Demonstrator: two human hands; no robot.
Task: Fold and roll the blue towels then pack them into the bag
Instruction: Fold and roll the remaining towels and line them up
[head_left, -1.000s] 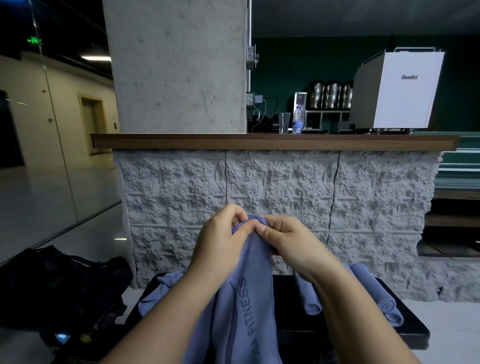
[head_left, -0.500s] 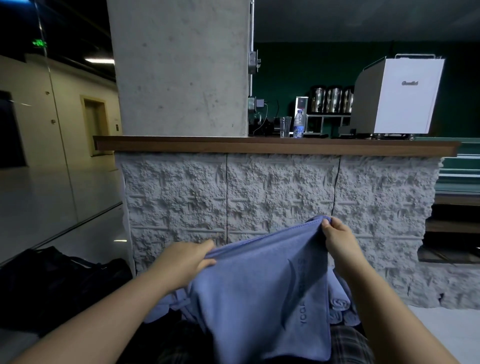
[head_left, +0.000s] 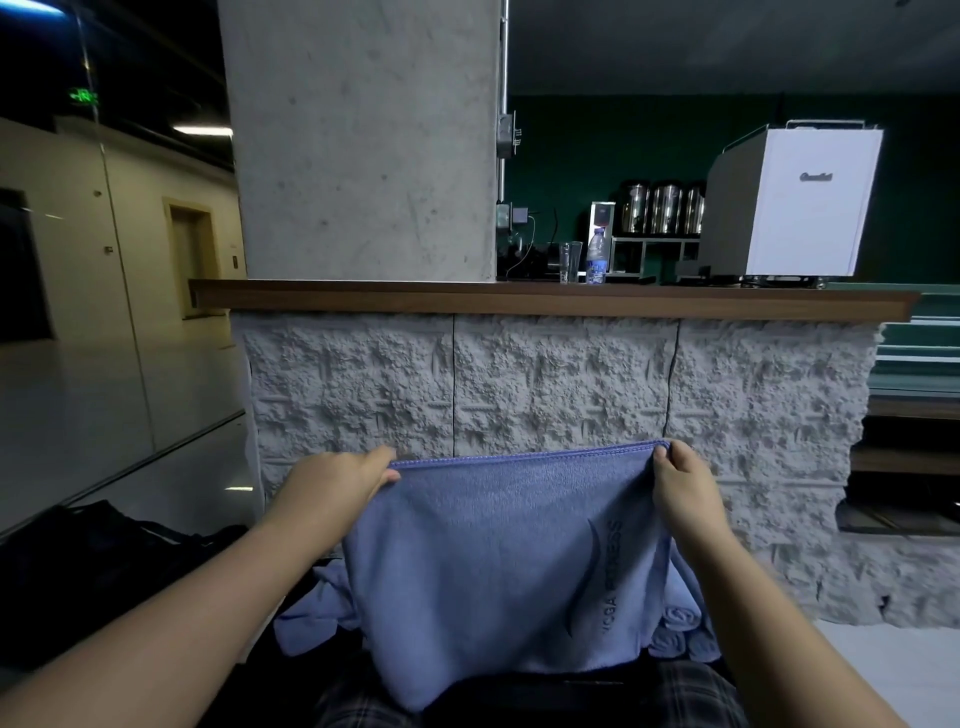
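Plaid-clothed legs (head_left: 675, 696) sit at the bottom edge, and the blue towel (head_left: 498, 561) hangs down onto them. It is held up by its top hem, stretched flat — the left hand (head_left: 332, 483) pinches one top corner between thumb and fingers, the right hand (head_left: 680, 483) pinches the other. Dark lettering runs down the towel's right side. Behind it on the right, rolled blue towels (head_left: 680, 623) peek out; on the left lies a loose crumpled blue towel (head_left: 311, 618). A black bag (head_left: 104, 566) sits on the floor to the left. Beyond stands a rough stone counter (head_left: 561, 384) with a wooden top — a water bottle (head_left: 596, 257) and white coffee machine (head_left: 795, 202) on it.
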